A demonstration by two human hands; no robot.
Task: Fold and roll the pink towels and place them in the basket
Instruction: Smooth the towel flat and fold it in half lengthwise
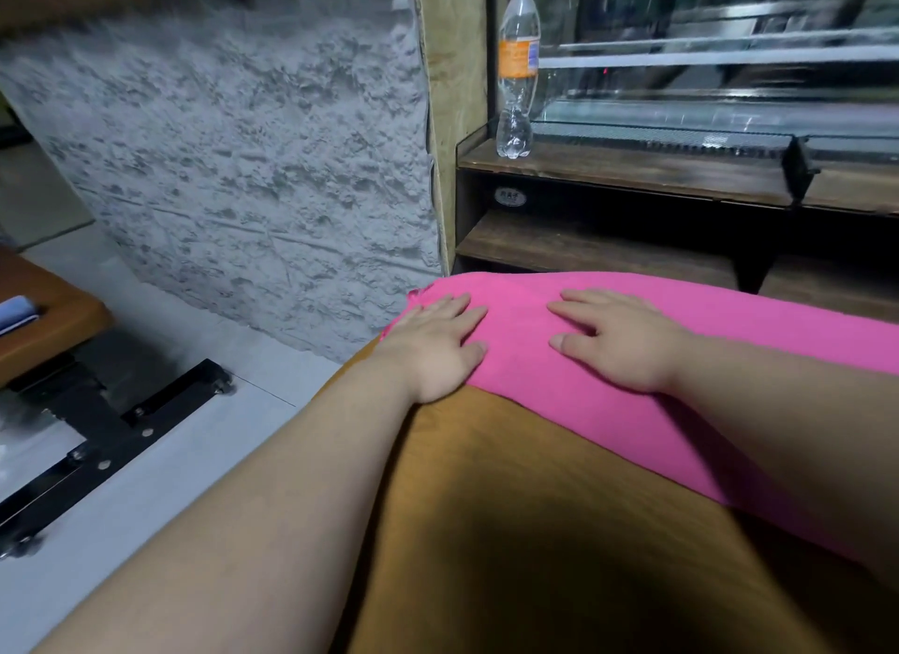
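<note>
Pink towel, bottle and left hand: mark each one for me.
Pink towel (523,386): head view, flat stretch of the cloth.
Bottle (518,57): head view, on its orange label.
Left hand (435,349): head view, back of the hand.

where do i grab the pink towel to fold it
Probably its left short end, pinched at the corners from the left: the pink towel lies flat on the table, that end is free by the left hand, the other runs out of frame.

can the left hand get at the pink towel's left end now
Probably yes: the left hand lies flat on the pink towel right beside that end, with nothing covering it.
</note>
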